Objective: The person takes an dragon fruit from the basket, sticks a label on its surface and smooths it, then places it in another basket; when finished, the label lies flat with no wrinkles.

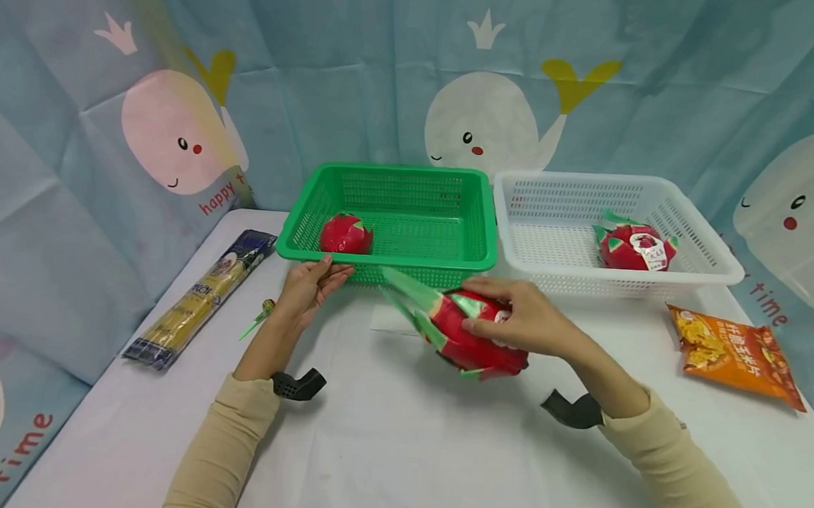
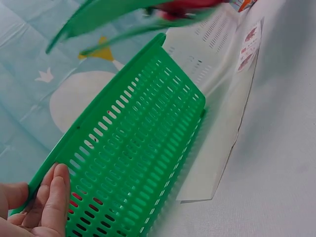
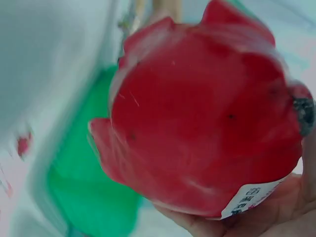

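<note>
My right hand (image 1: 524, 318) grips a red dragon fruit (image 1: 468, 338) with long green leaf tips, held over the table in front of the green basket (image 1: 406, 262). In the right wrist view the dragon fruit (image 3: 202, 108) fills the middle, with a white printed label (image 3: 252, 197) near my fingers. My left hand (image 1: 308, 287) pinches the front rim of the green basket, thumb on top and fingers against the outer wall, as the left wrist view also shows. Inside that basket, at the left, lies another dragon fruit (image 1: 346, 234).
A white basket (image 1: 551, 271) holding a labelled dragon fruit (image 1: 635, 247) stands right of the green one. Noodles in a long pack (image 1: 204, 297) and a small green-and-yellow item (image 1: 260, 317) lie left. An orange snack bag (image 1: 736, 352) lies right. A printed card (image 2: 222, 128) lies before the baskets.
</note>
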Motion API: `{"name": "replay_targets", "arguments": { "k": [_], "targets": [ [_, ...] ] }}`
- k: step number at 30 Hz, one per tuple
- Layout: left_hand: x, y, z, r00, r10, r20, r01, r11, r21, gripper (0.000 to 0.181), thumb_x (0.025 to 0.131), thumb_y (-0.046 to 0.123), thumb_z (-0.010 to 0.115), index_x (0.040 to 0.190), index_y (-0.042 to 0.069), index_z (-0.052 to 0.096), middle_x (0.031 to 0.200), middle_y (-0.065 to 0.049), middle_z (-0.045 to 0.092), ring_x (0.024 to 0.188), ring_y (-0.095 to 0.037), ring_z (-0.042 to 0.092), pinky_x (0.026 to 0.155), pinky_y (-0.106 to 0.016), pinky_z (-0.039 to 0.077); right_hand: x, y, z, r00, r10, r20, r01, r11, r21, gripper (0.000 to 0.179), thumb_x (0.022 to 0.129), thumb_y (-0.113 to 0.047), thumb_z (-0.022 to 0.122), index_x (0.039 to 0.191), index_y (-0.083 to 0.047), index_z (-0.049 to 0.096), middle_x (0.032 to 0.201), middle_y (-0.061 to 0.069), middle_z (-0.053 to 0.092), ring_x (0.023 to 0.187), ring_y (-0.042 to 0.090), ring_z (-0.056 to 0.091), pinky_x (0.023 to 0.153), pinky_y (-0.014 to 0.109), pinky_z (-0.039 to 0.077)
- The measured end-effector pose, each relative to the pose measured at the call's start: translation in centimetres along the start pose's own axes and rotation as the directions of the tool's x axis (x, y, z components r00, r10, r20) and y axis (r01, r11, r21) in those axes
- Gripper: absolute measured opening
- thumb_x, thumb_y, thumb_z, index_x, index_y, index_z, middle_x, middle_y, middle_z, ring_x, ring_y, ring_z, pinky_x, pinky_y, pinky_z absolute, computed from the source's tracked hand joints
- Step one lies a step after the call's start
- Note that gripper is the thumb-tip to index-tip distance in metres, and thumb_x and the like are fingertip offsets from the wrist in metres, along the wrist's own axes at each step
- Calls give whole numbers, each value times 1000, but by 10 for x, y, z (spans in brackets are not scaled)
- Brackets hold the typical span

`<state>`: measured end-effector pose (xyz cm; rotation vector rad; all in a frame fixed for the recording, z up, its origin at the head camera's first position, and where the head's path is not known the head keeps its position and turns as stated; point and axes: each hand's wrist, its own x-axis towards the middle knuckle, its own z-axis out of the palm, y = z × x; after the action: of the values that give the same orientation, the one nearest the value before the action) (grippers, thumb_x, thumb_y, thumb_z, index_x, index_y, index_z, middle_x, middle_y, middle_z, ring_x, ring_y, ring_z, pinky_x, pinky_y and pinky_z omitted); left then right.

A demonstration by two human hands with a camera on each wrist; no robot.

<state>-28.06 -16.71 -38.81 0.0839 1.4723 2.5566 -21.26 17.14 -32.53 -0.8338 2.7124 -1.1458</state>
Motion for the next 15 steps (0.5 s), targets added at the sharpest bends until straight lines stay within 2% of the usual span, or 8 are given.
{"name": "replay_targets", "arguments": {
  "k": [3,7,9,10,12,15],
  "targets": [
    [2,-1,-1,1000,7,5,-7,1000,9,25,98,15,41,94,-1,58,86,-7,72,85,-12,69,77,-18,52,2,2,-26,991,88,-102,-88,996,9,59,79,-29,71,132,-12,51,135,11,49,115,28,47,76,39,55],
    [3,-4,-3,999,42,23,-43,999,26,24,97,17,44,92,0,60,87,-6,72,86,-12,69,79,-18,52,8,10,-58,950,200,-239,-202,979,14,62,82,-35,67,137,-17,45,139,10,44,114,30,45,77,45,54],
    [3,-6,-4,997,67,44,-68,997,37,23,95,20,48,93,1,61,88,-5,72,87,-11,69,79,-17,51,13,17,-71,918,229,-323,-242,970,1,66,82,-38,67,139,-17,42,141,10,42,116,30,43,80,49,53],
    [6,-9,-10,994,79,78,-79,997,8,22,94,19,50,94,1,62,89,-6,72,87,-13,69,78,-17,52,16,21,-76,898,242,-367,-262,965,-6,67,82,-40,66,140,-17,40,143,10,41,119,31,42,83,51,51],
    [6,-10,-11,991,95,99,-96,995,11,22,93,21,52,95,1,62,90,-6,72,88,-12,69,79,-17,51,22,33,-84,856,258,-449,-296,955,-16,70,83,-42,64,142,-15,36,145,10,37,123,33,39,88,54,48],
    [5,-10,-10,993,86,78,-87,996,11,21,94,19,51,94,1,62,89,-5,72,87,-12,69,78,-16,52,30,57,-92,785,261,-562,-337,941,-35,71,84,-43,61,142,-12,34,146,10,37,126,34,39,93,55,43]
  ]
}}
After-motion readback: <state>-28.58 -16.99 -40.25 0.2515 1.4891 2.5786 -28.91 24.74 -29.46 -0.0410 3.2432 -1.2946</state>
